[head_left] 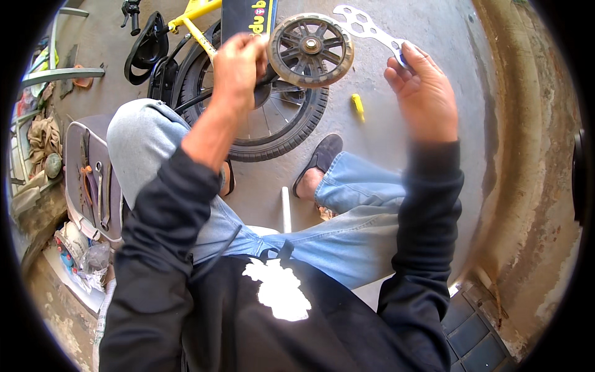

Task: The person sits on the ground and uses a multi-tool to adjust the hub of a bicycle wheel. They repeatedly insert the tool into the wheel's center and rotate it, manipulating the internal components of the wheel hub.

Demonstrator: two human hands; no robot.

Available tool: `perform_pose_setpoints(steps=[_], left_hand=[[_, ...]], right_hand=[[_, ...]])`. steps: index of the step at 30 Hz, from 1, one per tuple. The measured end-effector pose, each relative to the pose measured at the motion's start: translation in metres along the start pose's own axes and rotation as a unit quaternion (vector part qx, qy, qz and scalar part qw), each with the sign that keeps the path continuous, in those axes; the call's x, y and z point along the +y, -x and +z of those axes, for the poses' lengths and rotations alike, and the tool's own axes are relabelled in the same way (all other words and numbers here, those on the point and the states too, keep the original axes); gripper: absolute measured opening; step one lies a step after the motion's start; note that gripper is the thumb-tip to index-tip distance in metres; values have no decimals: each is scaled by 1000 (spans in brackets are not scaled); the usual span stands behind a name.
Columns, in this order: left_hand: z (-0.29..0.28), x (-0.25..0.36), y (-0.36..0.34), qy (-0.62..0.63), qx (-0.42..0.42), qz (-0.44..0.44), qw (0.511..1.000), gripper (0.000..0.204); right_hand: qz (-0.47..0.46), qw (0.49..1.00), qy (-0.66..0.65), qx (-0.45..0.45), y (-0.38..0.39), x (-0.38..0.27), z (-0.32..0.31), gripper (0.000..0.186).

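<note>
My left hand (238, 68) is closed at the left edge of a small spoked training wheel (297, 49); what its fingers grip is partly hidden. My right hand (421, 93) pinches the handle end of a flat silver multi-hole spanner (365, 22), which points up and left toward the small wheel. Behind them a yellow bicycle frame (198, 37) with a dark panel lies by a large black-tyred wheel (276, 136). A small yellow tool (357, 106) lies on the floor below the spanner.
I sit with my jeans-clad legs apart around a white bar (286, 208). A grey tool bag (77, 142) with spanners and pliers is at my left, beside piled clutter (43, 142). A stained wall (527, 155) curves along my right. A black handlebar grip (132, 12) is at the top.
</note>
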State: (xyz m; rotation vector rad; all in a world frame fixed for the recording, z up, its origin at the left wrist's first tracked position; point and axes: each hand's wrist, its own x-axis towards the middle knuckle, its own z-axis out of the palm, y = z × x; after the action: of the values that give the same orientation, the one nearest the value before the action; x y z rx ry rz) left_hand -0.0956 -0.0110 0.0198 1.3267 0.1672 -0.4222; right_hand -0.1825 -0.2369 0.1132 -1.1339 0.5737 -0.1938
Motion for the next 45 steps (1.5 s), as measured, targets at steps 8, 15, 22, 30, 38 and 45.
perform_pose_setpoints(steps=[8,15,22,30,38,45], left_hand=[[39,-69,37,449,-147,-228,851,24],[72,-66,27,660,-254,-172,686,19],[68,-71,22,692,-254,-158,657,21],[65,-70,18,678,-272,-160,663,25],[61,-69,13,663,-236,-189,684,29],[63,-70,13,674,-246,-148,681,29]], right_hand=[[39,998,-42,-41,10,-4,-3,18],[70,997,-12,-8,19,1,4,20],[83,996,7,-14,12,10,8,20],[79,993,92,-3,17,15,16,21],[68,991,115,-5,29,18,22,19],[63,990,126,-10,41,18,27,19]])
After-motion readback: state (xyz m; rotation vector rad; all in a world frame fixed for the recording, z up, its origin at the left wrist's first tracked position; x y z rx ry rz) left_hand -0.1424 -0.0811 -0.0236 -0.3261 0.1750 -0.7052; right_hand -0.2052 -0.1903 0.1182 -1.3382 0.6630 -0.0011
